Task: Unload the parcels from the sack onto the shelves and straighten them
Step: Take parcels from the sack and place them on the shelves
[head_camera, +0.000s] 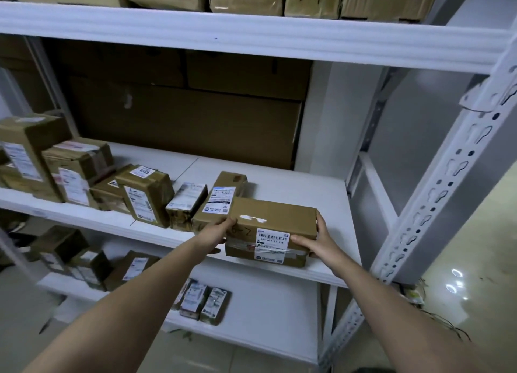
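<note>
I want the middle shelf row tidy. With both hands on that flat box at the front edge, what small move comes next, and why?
Probably slide the flat box back and left. Both the left hand and right hand grip its ends, it sits at the middle shelf lip, and the slim parcel beside it marks the row.

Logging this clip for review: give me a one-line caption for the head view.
Both hands, left hand and right hand, hold a cardboard box at the front edge of the middle shelf.
</note>
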Tool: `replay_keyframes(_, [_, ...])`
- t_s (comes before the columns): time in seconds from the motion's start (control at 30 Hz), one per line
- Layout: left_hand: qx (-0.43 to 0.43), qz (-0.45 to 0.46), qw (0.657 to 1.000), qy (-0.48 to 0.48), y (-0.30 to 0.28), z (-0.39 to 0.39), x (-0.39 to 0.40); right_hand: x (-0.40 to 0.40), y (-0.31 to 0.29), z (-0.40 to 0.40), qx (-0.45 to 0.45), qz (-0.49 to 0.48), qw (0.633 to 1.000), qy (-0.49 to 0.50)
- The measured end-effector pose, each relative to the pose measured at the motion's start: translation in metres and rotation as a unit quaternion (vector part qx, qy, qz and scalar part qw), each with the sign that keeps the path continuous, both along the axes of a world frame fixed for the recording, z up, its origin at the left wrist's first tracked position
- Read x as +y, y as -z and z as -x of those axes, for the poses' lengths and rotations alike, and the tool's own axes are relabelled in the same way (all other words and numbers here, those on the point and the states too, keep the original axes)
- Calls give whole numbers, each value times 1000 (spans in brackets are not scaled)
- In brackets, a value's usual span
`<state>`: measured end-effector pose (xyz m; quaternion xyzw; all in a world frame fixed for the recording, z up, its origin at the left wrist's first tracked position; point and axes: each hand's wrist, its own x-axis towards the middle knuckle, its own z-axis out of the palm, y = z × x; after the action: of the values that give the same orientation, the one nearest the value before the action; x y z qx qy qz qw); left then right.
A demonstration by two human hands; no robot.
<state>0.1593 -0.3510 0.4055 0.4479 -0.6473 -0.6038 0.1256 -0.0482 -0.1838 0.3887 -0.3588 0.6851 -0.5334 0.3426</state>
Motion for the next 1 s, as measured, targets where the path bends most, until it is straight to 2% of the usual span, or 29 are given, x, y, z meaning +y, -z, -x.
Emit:
replay_keyframes(0.27, [-42,26,998,49,10,16,-30,-16,10,-6,-32,-2,997,64])
replay_keyframes(0.37, [-25,57,997,54,13,24,-43,-23,9,-2,-37,-20,996,77])
replay_keyframes(0.4, [-35,95,993,55,14,26,-48,-25,9,-1,-40,-19,996,83])
replay_keyframes(0.43, [-83,166,981,62,14,28,-55,-27,9,0,-40,-16,995,87])
replay_keyframes(0.5, [-214,332,915,78,17,32,-66,-31,9,1,-37,-15,995,93])
replay_keyframes(0.53, [-240,366,895,86,17,34,-71,-34,9,1,-37,-14,994,97])
replay_keyframes(0.67, [-251,364,889,115,18,40,-82,-43,7,3,-45,-4,993,111])
replay_keyframes(0.8, [-263,299,906,141,22,41,-88,-51,6,1,-46,0,993,111])
replay_keyframes(0.93, [-235,265,920,165,31,39,-95,-58,5,-1,-49,2,992,118])
replay_keyframes(1.0, [-254,275,911,174,34,38,-99,-59,6,1,-55,-2,991,120])
